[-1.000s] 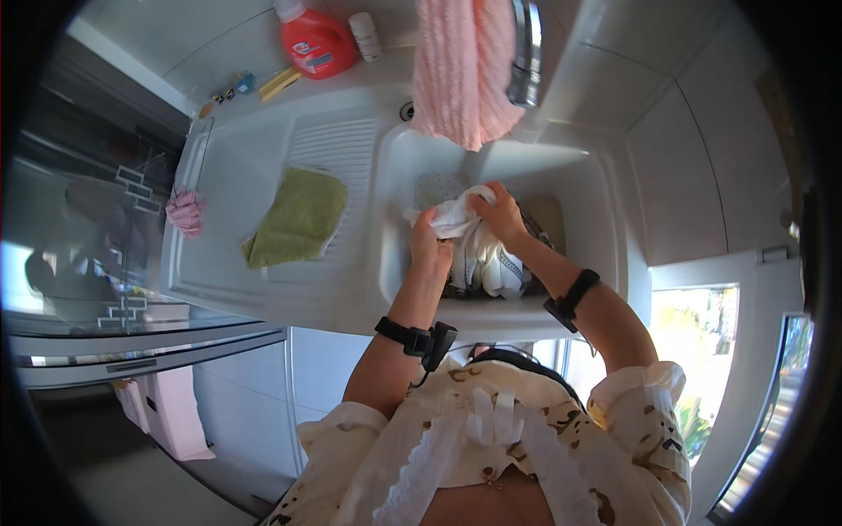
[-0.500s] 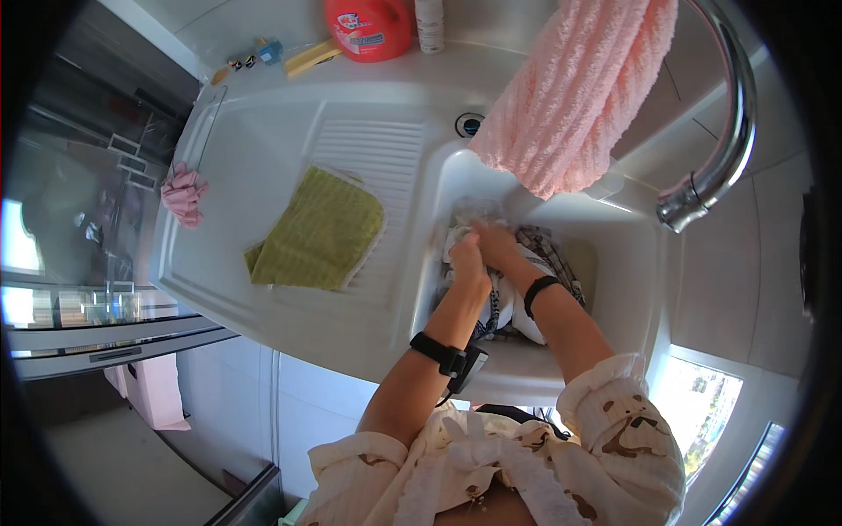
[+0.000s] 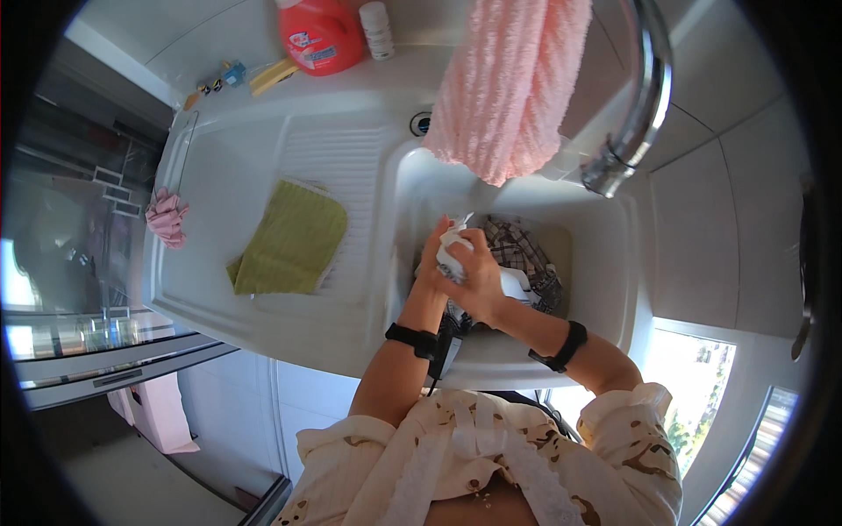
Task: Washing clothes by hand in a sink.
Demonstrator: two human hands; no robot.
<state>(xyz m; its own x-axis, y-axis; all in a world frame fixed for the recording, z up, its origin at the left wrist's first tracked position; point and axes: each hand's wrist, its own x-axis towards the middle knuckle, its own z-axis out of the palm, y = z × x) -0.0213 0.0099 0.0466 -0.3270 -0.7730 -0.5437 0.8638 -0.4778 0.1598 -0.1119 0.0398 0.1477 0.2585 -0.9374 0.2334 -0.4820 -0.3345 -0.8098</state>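
Both hands are over the sink basin (image 3: 603, 263), closed around a bunched white cloth (image 3: 455, 247). My left hand (image 3: 431, 257) grips it from the left side. From the right, my right hand (image 3: 479, 277) wraps its fingers over the same cloth. Below and to the right of the hands, a dark-and-white plaid garment (image 3: 519, 250) lies crumpled in the basin. A white piece (image 3: 516, 282) rests against it, partly behind my right wrist. What lies directly beneath the hands is hidden.
A pink towel (image 3: 513, 88) hangs above the basin's far side, beside a chrome faucet (image 3: 645, 114). Left of the basin, a green cloth (image 3: 294, 237) lies partly on the ribbed washboard (image 3: 338, 145). A red detergent bottle (image 3: 326, 44) and white bottle (image 3: 377, 33) stand behind.
My hands, blurred low in the basin before, now show clearly with the white cloth bunched between them. My right hand has turned, its elbow further out. The view has shifted slightly right.
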